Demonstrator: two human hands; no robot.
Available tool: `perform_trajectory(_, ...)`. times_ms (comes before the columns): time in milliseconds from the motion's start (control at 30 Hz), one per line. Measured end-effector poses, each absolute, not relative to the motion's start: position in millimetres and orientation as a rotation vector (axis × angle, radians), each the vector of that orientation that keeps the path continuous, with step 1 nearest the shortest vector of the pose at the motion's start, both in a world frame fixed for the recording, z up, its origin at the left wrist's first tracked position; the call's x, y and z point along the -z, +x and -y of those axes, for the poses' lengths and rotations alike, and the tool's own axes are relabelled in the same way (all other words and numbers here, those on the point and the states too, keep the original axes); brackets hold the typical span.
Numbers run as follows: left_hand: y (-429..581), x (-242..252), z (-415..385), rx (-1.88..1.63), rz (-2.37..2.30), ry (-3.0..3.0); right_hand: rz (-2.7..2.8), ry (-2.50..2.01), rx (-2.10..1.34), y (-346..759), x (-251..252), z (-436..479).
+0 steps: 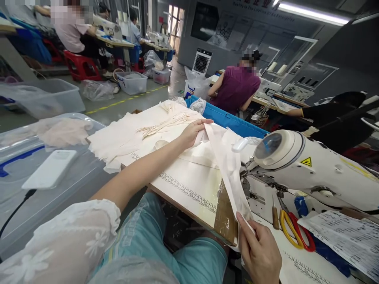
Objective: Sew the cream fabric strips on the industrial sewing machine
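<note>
A pale cream piece of fabric [227, 167] is stretched between my two hands, left of the sewing machine [280, 152]. My left hand [194, 133] pinches its far end over the table. At the near end, by the table's front edge, my right hand [259, 248] grips the cloth between thumb and fingers. Part of the fabric hangs below the edge beside the right hand. More pale cut pieces [115, 136] lie in a layered pile at the table's left, with thin strips [166, 125] on top.
Right of the machine bed lie scissors [291, 230] with yellow and red handles, a wooden-handled awl [275, 215] and printed sheets [346, 236]. Ruler markings [189, 191] run along the table. A white power bank [50, 169] rests on a plastic bin lid at left. Several people sew nearby.
</note>
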State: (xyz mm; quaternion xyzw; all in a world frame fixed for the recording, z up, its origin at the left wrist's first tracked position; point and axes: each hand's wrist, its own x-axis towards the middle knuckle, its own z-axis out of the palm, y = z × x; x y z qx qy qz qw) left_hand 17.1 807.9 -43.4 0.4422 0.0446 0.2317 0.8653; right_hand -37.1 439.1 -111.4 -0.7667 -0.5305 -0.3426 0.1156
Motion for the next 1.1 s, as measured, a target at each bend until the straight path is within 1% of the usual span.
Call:
perform_trajectory(333,11.2,40.0,-798.8,-0.439,-0.1,0.846,1.587,-2.266,0.891,-36.9,110.3,-440.4)
perform_trajectory(500,12.4,42.2,-798.9,-0.447,-0.119,0.912,1.584,-2.274,0.868,-35.9,111.1,-438.3)
perform_trajectory(567,13.0,42.8,-800.8,-0.46,-0.151,1.065,1.578,-2.271,0.859,-34.7,113.4,-437.0)
perform_trajectory(733,-3.2,42.2,-800.3,-0.603,-0.298,1.85,1.462,-2.301,0.773,-32.7,111.7,-442.4)
perform_trajectory(833,-33.8,45.7,-780.8,-0.645,-0.233,2.044,1.263,-2.284,0.747,-30.8,99.7,-459.4)
perform_trajectory(867,-45.8,48.8,-770.2,-0.543,-0.146,2.091,1.194,-2.268,0.742,-29.7,94.6,-467.7)
perform_trajectory(900,-57.4,52.9,-758.0,-0.335,-0.055,2.07,1.149,-2.255,0.747,-28.5,89.4,-477.2)
perform_trajectory(967,-76.1,63.2,-731.4,0.326,0.14,1.785,1.102,-2.242,0.754,-27.1,79.8,-499.2)
perform_trajectory(1000,-81.9,68.5,-718.3,0.496,0.158,1.583,1.095,-2.237,0.752,-27.6,75.8,-511.2)
perform_trajectory(1033,-85.0,73.3,-706.5,0.588,0.169,1.399,1.098,-2.225,0.747,-29.2,72.3,-523.4)
perform_trajectory(1100,-84.0,79.6,-689.4,0.535,0.111,1.144,1.126,-2.201,0.735,-35.2,65.8,-545.3)
